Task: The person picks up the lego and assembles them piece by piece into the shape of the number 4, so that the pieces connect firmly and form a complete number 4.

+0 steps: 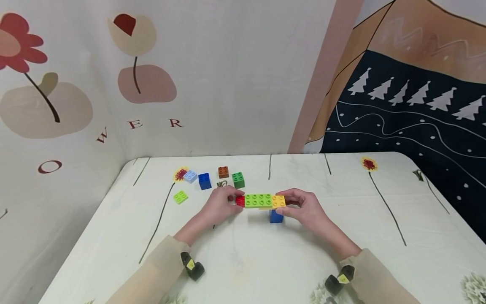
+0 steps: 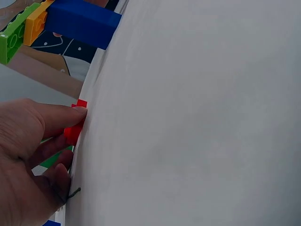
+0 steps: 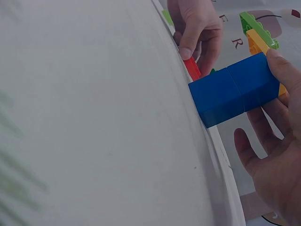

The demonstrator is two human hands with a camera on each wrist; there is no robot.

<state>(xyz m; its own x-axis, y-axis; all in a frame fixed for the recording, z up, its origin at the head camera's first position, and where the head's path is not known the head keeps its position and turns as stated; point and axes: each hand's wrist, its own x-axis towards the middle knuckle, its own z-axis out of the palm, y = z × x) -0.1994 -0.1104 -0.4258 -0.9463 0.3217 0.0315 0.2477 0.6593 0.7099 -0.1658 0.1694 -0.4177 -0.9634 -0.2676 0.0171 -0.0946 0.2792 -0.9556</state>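
In the head view my left hand (image 1: 221, 204) pinches a red brick (image 1: 240, 201) between thumb and finger. The left wrist view has that red brick (image 2: 75, 128) down at the table surface, apart from the stack. My right hand (image 1: 305, 207) grips a yellow brick (image 1: 279, 201) at its right end, thumb in front and fingers behind. Under the yellow brick stand two stacked blue bricks (image 3: 235, 89), upright on the table. A long light green brick (image 1: 258, 200) sits on the yellow one and juts out leftward, above table level.
Behind the left hand lie loose bricks: light blue (image 1: 190, 176), dark blue (image 1: 204, 181), brown (image 1: 223, 172), green (image 1: 238, 180) and small light green (image 1: 180, 196). A white flower-printed cloth (image 1: 243, 261) covers the table. A printed curtain (image 1: 235, 76) hangs along the back edge.
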